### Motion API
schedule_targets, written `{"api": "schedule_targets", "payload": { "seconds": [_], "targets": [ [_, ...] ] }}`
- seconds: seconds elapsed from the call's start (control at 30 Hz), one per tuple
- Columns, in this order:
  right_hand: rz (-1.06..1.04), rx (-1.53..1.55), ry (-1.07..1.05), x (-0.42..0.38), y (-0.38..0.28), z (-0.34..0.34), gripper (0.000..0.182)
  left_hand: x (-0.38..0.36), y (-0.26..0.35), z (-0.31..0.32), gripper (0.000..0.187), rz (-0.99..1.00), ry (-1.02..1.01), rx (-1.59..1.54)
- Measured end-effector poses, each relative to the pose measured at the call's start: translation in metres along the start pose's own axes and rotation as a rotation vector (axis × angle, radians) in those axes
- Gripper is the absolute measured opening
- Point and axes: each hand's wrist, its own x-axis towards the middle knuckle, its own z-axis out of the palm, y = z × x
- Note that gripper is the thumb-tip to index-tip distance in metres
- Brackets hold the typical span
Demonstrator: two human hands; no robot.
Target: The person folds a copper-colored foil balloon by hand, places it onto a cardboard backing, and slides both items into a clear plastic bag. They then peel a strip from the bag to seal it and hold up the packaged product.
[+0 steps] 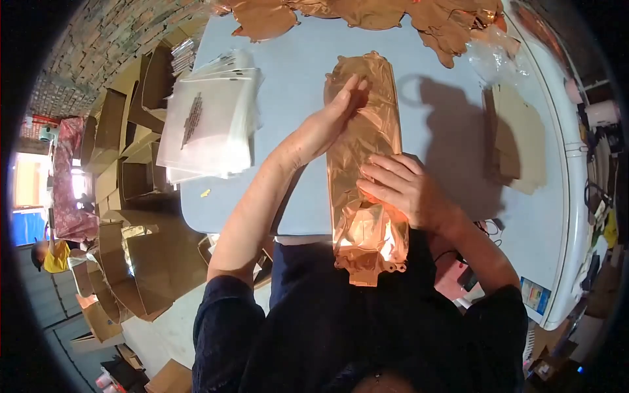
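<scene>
A long, folded copper-coloured foil balloon (367, 141) lies lengthwise on the table, its near end reaching past the edge towards my body. Near the far half of the foil, my left hand (334, 114) rests on its left side with the fingers stretched out. My right hand (406, 190) lies across the nearer half, palm down, fingers spread on the foil. Part of each hand's underside is hidden. The near end bulges in shiny creases and finishes in a small tab.
More copper foil pieces (367, 13) lie along the far edge of the pale blue table (295, 72). Clear plastic bags (216, 124) are stacked at left, cardboard pieces (521, 137) at right. Open cardboard boxes (164, 262) crowd the left side. A person in yellow (56, 255) is farther left.
</scene>
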Motion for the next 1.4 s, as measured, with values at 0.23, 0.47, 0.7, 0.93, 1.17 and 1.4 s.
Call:
{"api": "schedule_targets", "payload": {
  "seconds": [0.23, 0.47, 0.7, 0.93, 1.17, 1.4],
  "targets": [
    [0.025, -0.019, -0.023, -0.003, -0.002, 0.002, 0.044, -0.008, 0.011, -0.002, 0.063, 0.156, 0.064, 0.762],
    [0.029, -0.032, -0.027, 0.000, -0.002, 0.002, 0.043, -0.003, -0.015, -0.021, 0.063, 0.488, 0.095, 1.682],
    [0.030, 0.065, -0.050, 0.003, 0.003, -0.005, 0.047, -0.007, -0.018, -0.020, 0.076, 0.419, 0.095, 1.793],
    [0.482, 0.830, -0.508, 0.027, 0.053, -0.049, 0.047, -0.008, -0.013, -0.015, 0.082, 0.412, 0.098, 1.767],
    [0.815, 0.922, -0.216, 0.054, 0.105, -0.022, 0.045, -0.009, -0.009, -0.018, 0.053, 0.447, 0.044, 1.899],
    [0.894, 1.308, -0.129, 0.065, 0.109, -0.009, 0.038, -0.002, -0.002, -0.027, 0.049, 0.392, -0.044, 1.554]
  ]
}}
